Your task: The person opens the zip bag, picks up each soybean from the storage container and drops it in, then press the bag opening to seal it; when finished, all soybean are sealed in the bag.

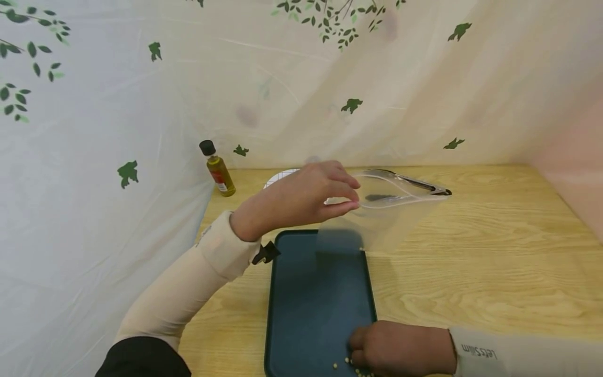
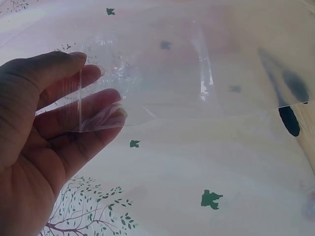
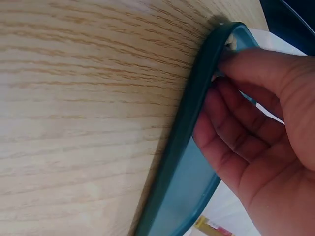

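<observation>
My left hand (image 1: 320,191) pinches the rim of a clear plastic zip bag (image 1: 398,222) between thumb and fingers, above the far end of a dark teal tray (image 1: 315,303). The bag's mouth gapes; in the left wrist view the film (image 2: 162,73) stretches away from the fingertips. Down at the tray's near right corner is my right hand (image 1: 400,345), its fingers curled inward. Several small round beige beans (image 1: 335,365) lie beside its fingertips. In the right wrist view thumb and fingers close together by the tray rim (image 3: 179,123), a pale bit showing between them.
Behind the bag lie metal tongs (image 1: 439,191) with dark tips. A small oil bottle (image 1: 220,175) with a black cap stands at the back left. The edge of a white plate (image 1: 278,179) shows behind my left forearm. A printed cloth (image 1: 301,94) hangs behind the table.
</observation>
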### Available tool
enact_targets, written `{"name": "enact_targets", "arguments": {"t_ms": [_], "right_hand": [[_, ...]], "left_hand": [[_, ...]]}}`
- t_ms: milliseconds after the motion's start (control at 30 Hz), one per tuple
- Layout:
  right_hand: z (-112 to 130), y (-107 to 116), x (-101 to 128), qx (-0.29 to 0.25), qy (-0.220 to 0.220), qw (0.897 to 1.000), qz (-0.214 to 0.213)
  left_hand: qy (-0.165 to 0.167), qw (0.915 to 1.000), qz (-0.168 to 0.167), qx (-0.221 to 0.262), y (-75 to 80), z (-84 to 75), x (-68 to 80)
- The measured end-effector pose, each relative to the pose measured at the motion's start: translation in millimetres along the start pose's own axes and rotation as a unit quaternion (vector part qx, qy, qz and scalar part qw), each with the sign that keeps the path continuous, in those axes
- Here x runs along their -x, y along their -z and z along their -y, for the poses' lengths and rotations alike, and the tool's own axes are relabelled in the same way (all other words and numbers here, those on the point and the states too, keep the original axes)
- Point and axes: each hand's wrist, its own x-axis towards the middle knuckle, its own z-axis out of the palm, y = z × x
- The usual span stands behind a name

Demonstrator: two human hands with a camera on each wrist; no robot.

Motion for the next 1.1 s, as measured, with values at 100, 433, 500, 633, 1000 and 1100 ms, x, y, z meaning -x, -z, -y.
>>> {"name": "enact_targets", "arguments": {"t_ms": [100, 433, 500, 633, 1000, 1100], "right_hand": [[-0.1, -0.5, -0.3, 0.001, 0.005, 1.000, 0.004], [0.2, -2.1, -0.1, 0.001, 0.014, 1.000, 0.006], [0.1, -1.9, 0.6, -0.011, 0.010, 1.000, 0.007], [1.0, -1.6, 0.2, -0.023, 0.004, 1.000, 0.013], [6.2, -2.8, -6.2, -0.017, -0.008, 1.000, 0.013], [7.6, 0.8, -8.3, 0.004, -0.011, 1.000, -0.002]], "left_hand": [[0.000, 1.0000, 0.001, -0.002, 0.0, -0.2, -0.3], [-0.001, 1.0000, 0.006, 0.005, -3.2, -1.7, 1.0], [-0.001, 0.9999, 0.009, 0.007, -3.4, -2.1, 1.2], [0.001, 0.9999, 0.010, 0.010, -3.2, -3.1, 2.1], [-0.020, 0.9997, 0.013, 0.004, -1.6, -4.3, 6.8], [-0.021, 0.9997, 0.012, 0.001, -1.6, -4.3, 9.3]]}}
